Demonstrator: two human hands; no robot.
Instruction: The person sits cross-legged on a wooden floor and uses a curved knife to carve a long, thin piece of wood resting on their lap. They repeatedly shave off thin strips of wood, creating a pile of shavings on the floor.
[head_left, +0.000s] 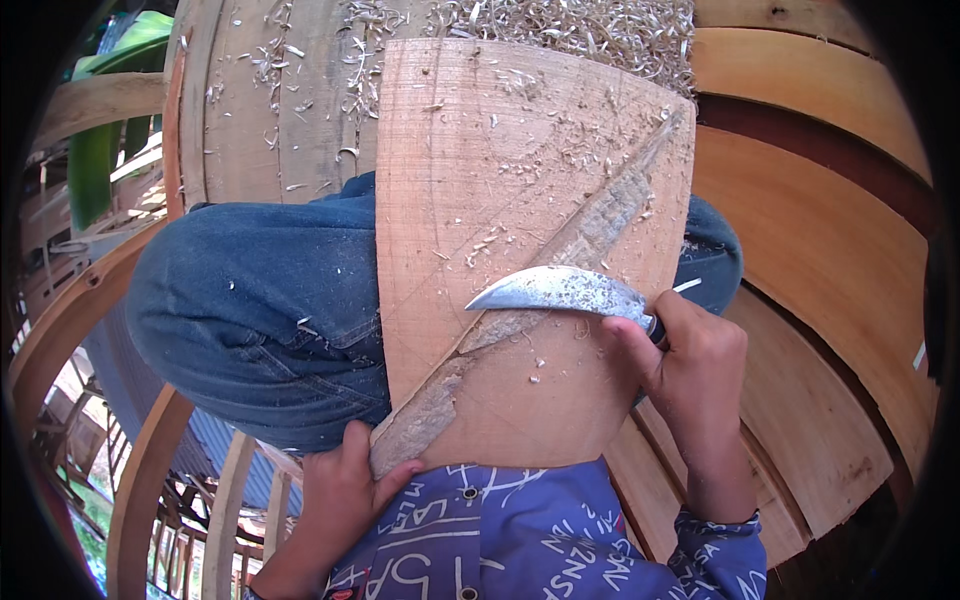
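A wide wooden board [480, 150] lies across my lap, strewn with small shavings. Diagonally over it runs a rough, bark-edged strip of wood [600, 215], thin at its far right tip and broader near me. My left hand [345, 490] grips the strip's near end at the board's lower left corner, thumb on top. In my right hand [700, 365] is a curved knife [565, 290], its handle wrapped by my fingers. The spotted metal blade points left and lies over the middle of the strip; whether it touches the wood I cannot tell.
Curled wood shavings [590, 35] pile up past the board's far edge and scatter over the plank floor [240, 150]. Curved wooden slats [800, 210] line the right side. Wooden railing posts [145, 490] stand at the left. My knees in blue jeans [260, 310] flank the board.
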